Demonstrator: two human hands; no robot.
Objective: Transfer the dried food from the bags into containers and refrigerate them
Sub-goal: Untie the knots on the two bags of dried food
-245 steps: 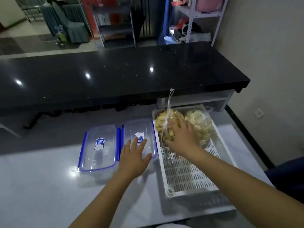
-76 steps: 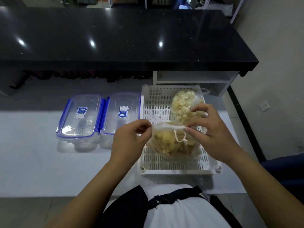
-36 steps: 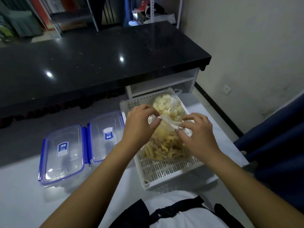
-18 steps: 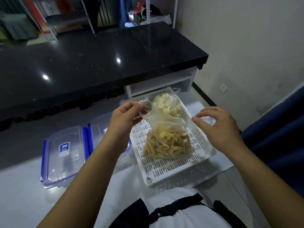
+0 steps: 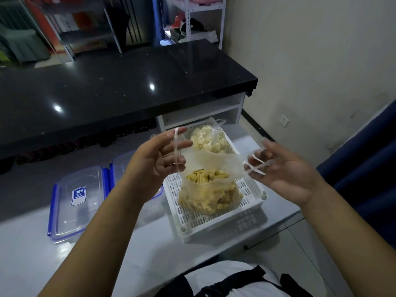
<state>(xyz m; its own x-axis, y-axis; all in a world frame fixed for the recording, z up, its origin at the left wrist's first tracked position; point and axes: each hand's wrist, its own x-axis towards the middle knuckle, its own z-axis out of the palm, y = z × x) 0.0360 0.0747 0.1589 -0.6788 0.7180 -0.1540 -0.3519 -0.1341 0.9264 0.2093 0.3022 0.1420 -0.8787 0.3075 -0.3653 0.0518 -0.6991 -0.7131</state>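
Looking down through the head camera, I see my left hand and right hand raised over the white slatted tray, pulling the mouth of a clear plastic bag wide between them. My left hand has one bag handle looped across its loosely curled fingers, palm turned inward; it is gripping that handle. My right hand has the other handle strands hooked over its spread fingers, palm up; the fingers are slightly blurred, so how firmly they pinch I cannot say for sure. The bag holds yellow strip-shaped dried food, and its bottom rests on the tray near the front edge. A second bag of paler dried pieces sits at the far end of the same tray, its top knotted or twisted. The tray stands on the pale counter close to the counter's right end. Just beside the tray's left side are two clear containers with blue clips: the near container shows its lid with a blue label, and the other container is mostly hidden behind my left forearm. Both lids are on. Behind all this runs a black countertop.
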